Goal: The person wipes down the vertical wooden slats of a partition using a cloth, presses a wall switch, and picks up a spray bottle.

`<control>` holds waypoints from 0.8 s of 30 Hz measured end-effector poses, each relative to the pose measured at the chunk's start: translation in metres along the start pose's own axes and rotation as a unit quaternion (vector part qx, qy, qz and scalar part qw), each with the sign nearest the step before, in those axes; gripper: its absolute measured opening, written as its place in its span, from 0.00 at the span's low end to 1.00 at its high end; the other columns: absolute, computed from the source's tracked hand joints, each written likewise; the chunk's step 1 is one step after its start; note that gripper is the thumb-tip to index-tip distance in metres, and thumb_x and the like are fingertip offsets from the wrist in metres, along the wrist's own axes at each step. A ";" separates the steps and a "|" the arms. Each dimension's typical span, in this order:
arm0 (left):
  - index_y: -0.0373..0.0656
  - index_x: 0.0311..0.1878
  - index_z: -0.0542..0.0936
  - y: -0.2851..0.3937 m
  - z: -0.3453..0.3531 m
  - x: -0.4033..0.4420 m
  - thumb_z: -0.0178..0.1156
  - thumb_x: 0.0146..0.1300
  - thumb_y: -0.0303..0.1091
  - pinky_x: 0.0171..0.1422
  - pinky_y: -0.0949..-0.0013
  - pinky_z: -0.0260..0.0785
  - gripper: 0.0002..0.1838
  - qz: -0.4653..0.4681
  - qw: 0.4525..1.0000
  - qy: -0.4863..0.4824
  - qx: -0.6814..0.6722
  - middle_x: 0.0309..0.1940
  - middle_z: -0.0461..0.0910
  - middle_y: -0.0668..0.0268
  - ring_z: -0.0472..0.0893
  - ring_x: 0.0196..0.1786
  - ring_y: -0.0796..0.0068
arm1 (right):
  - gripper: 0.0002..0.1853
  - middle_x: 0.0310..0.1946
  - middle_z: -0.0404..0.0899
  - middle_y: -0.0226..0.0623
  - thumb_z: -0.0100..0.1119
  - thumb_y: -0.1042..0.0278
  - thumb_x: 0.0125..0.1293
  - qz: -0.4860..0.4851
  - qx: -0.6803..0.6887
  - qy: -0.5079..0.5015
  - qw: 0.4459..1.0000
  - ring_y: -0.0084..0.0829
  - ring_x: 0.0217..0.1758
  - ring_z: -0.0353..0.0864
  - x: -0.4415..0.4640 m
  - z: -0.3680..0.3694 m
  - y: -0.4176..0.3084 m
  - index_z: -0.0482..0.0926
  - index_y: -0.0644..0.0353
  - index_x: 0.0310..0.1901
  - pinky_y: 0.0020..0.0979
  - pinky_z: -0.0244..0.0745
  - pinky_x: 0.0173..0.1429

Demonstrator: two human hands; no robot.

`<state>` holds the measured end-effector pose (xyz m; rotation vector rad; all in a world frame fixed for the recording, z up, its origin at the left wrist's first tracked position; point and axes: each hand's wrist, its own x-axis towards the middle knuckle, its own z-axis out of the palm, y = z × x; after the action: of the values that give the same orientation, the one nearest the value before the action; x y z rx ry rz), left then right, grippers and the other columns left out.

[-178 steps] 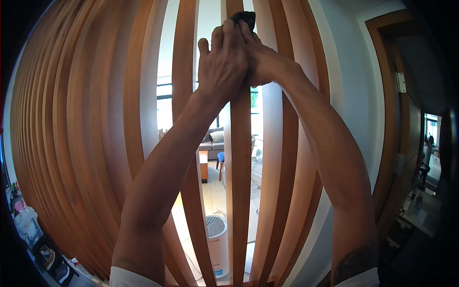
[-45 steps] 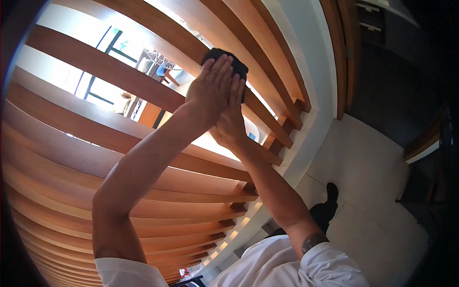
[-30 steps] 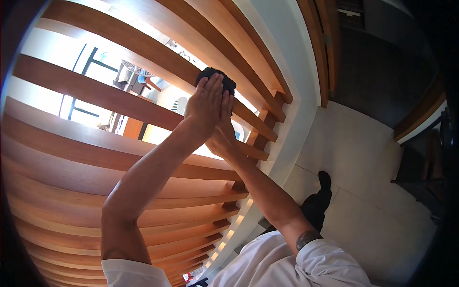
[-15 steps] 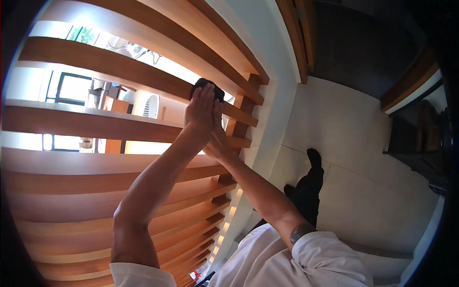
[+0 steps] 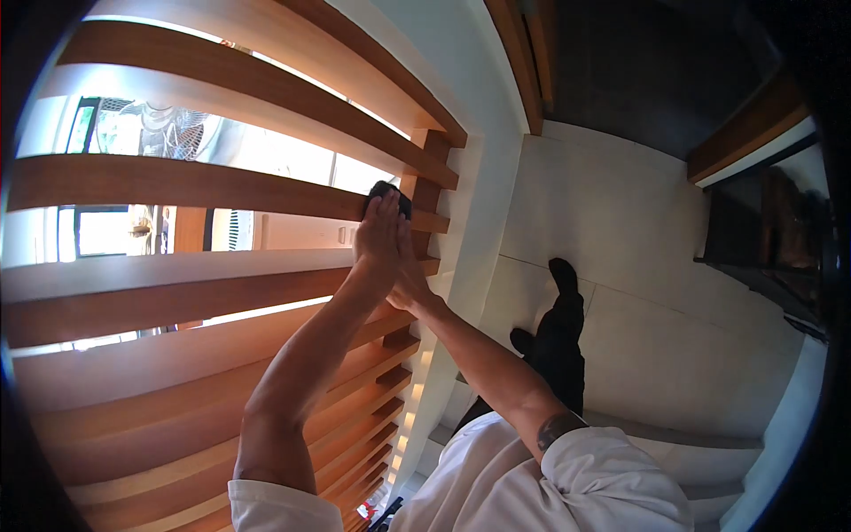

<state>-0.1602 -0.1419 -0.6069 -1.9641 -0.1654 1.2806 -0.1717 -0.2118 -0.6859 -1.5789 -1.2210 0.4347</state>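
Note:
My left hand (image 5: 378, 238) and my right hand (image 5: 409, 277) are pressed close together, palms facing, with fingers pointing up and away from me. A black cloth-like pad (image 5: 387, 190) is folded over a wooden slat (image 5: 195, 184), and both hands clamp it there near the slat's right end. The left fingers lie along the pad's near side. Much of my right hand is hidden behind the left. Whether the pad is a cloth or a sponge I cannot tell.
More horizontal wooden slats (image 5: 168, 297) run above and below, joined to a wooden upright (image 5: 427, 168) beside a white wall edge (image 5: 479, 195). A fan (image 5: 182, 133) shows through the gaps. Pale floor tiles (image 5: 620, 230) lie below right, with my dark shoe (image 5: 563, 277) on them. Steps (image 5: 674, 430) are behind.
The view has shifted, so the slats sit lower in it. My hands, still clamped on the pad, appear slightly closer to the wooden upright.

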 end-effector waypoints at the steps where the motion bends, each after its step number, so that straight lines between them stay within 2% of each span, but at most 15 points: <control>1: 0.47 0.80 0.52 0.006 0.001 0.005 0.44 0.73 0.46 0.82 0.48 0.21 0.35 0.004 1.000 0.000 -0.002 0.82 0.42 0.62 0.37 0.84 0.62 | 0.41 0.77 0.39 0.67 0.49 0.53 0.73 -0.004 -0.025 -0.021 0.999 0.67 0.80 0.34 -0.003 0.001 0.006 0.46 0.74 0.75 0.56 0.30 0.82; 5: 0.47 0.80 0.52 0.025 0.003 0.030 0.44 0.73 0.46 0.82 0.50 0.21 0.35 0.040 0.999 -0.018 -0.024 0.82 0.43 0.63 0.37 0.83 0.63 | 0.38 0.75 0.45 0.69 0.49 0.56 0.72 -0.024 -0.090 -0.077 0.993 0.68 0.79 0.38 -0.009 -0.004 0.026 0.50 0.78 0.73 0.58 0.32 0.82; 7: 0.46 0.79 0.53 0.043 0.011 0.042 0.45 0.73 0.46 0.83 0.51 0.21 0.35 0.054 0.997 -0.024 -0.047 0.82 0.43 0.63 0.38 0.83 0.64 | 0.39 0.75 0.44 0.69 0.49 0.57 0.72 0.004 -0.095 -0.119 0.988 0.67 0.79 0.38 -0.013 -0.006 0.036 0.49 0.76 0.74 0.57 0.34 0.82; 9: 0.46 0.79 0.53 0.054 0.018 0.053 0.45 0.72 0.45 0.83 0.51 0.21 0.35 0.018 0.999 0.017 -0.025 0.82 0.43 0.64 0.37 0.83 0.63 | 0.39 0.76 0.43 0.68 0.48 0.57 0.73 0.030 -0.098 -0.164 0.981 0.67 0.80 0.37 -0.019 0.003 0.050 0.48 0.75 0.74 0.56 0.35 0.82; 11: 0.45 0.79 0.53 0.055 0.006 0.057 0.45 0.72 0.45 0.83 0.52 0.21 0.35 0.050 0.998 -0.012 -0.033 0.82 0.43 0.64 0.37 0.83 0.63 | 0.40 0.74 0.46 0.71 0.49 0.53 0.72 0.038 0.027 -0.054 0.997 0.71 0.76 0.46 -0.028 0.012 0.065 0.48 0.76 0.74 0.59 0.43 0.80; 13: 0.44 0.79 0.53 0.061 0.001 0.062 0.45 0.71 0.44 0.83 0.53 0.21 0.35 0.081 0.995 -0.041 -0.041 0.82 0.42 0.64 0.37 0.83 0.64 | 0.41 0.75 0.44 0.71 0.49 0.54 0.72 0.068 0.063 -0.066 0.994 0.71 0.77 0.45 -0.032 0.018 0.075 0.47 0.76 0.74 0.57 0.43 0.80; 15: 0.43 0.79 0.54 0.070 0.004 0.072 0.44 0.71 0.43 0.84 0.56 0.22 0.35 0.078 0.996 -0.023 -0.042 0.82 0.42 0.64 0.38 0.83 0.66 | 0.41 0.75 0.41 0.70 0.50 0.55 0.72 0.100 0.097 -0.080 0.987 0.71 0.77 0.44 -0.035 0.022 0.089 0.45 0.75 0.75 0.56 0.44 0.80; 16: 0.43 0.79 0.54 0.081 0.013 0.081 0.44 0.71 0.43 0.84 0.56 0.22 0.35 0.080 0.995 -0.026 -0.048 0.82 0.42 0.64 0.38 0.83 0.66 | 0.42 0.75 0.40 0.70 0.51 0.55 0.72 0.082 0.054 -0.096 0.991 0.71 0.77 0.43 -0.037 0.024 0.098 0.44 0.74 0.75 0.56 0.44 0.80; 18: 0.42 0.78 0.55 0.098 0.023 0.093 0.45 0.71 0.43 0.84 0.58 0.22 0.34 0.025 0.998 0.037 -0.052 0.82 0.42 0.64 0.38 0.83 0.68 | 0.42 0.76 0.39 0.70 0.52 0.56 0.71 0.060 0.015 -0.123 0.991 0.72 0.77 0.42 -0.039 0.024 0.110 0.43 0.73 0.75 0.56 0.44 0.80; 19: 0.42 0.78 0.55 0.105 0.026 0.099 0.45 0.71 0.43 0.84 0.58 0.22 0.34 0.026 0.998 0.030 -0.058 0.82 0.42 0.64 0.38 0.83 0.68 | 0.43 0.76 0.40 0.69 0.52 0.55 0.71 0.012 -0.293 -0.207 0.933 0.72 0.77 0.41 -0.038 0.023 0.113 0.43 0.73 0.75 0.55 0.43 0.81; 20: 0.41 0.78 0.57 0.115 0.031 0.103 0.45 0.71 0.44 0.84 0.57 0.22 0.34 0.040 0.998 0.028 -0.044 0.82 0.43 0.64 0.39 0.83 0.68 | 0.43 0.76 0.40 0.69 0.52 0.55 0.71 -0.013 -0.437 -0.239 0.867 0.71 0.77 0.41 -0.040 0.024 0.118 0.43 0.73 0.75 0.55 0.43 0.81; 21: 0.41 0.77 0.59 0.121 0.034 0.110 0.44 0.71 0.44 0.84 0.56 0.22 0.33 0.057 0.998 0.026 -0.031 0.82 0.45 0.64 0.39 0.83 0.67 | 0.43 0.76 0.40 0.69 0.52 0.55 0.71 -0.047 -0.567 -0.267 0.778 0.71 0.77 0.41 -0.039 0.023 0.122 0.43 0.73 0.75 0.55 0.43 0.81; 22: 0.41 0.77 0.59 0.128 0.038 0.116 0.44 0.71 0.44 0.84 0.56 0.22 0.33 0.058 0.997 0.022 -0.034 0.82 0.45 0.64 0.39 0.83 0.67 | 0.43 0.76 0.40 0.69 0.52 0.55 0.71 0.005 -0.245 -0.186 0.951 0.72 0.77 0.41 -0.037 0.018 0.132 0.43 0.74 0.75 0.54 0.43 0.81; 23: 0.40 0.76 0.60 0.134 0.042 0.124 0.45 0.71 0.44 0.84 0.56 0.21 0.33 0.050 0.996 0.043 -0.061 0.81 0.46 0.64 0.38 0.83 0.67 | 0.44 0.76 0.40 0.69 0.51 0.55 0.71 0.057 0.108 -0.078 0.989 0.73 0.77 0.41 -0.034 0.014 0.143 0.42 0.74 0.75 0.54 0.43 0.82; 24: 0.39 0.76 0.61 0.140 0.044 0.131 0.46 0.71 0.44 0.84 0.56 0.21 0.33 0.039 0.993 0.065 -0.087 0.81 0.48 0.64 0.38 0.83 0.66 | 0.44 0.76 0.40 0.69 0.51 0.55 0.71 0.054 0.107 -0.082 0.989 0.73 0.77 0.41 -0.035 0.016 0.154 0.42 0.74 0.75 0.54 0.43 0.82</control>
<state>-0.1727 -0.1523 -0.8027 -2.2154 -0.1415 1.2186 -0.1241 -0.2245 -0.8367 -1.4500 -1.1718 0.7532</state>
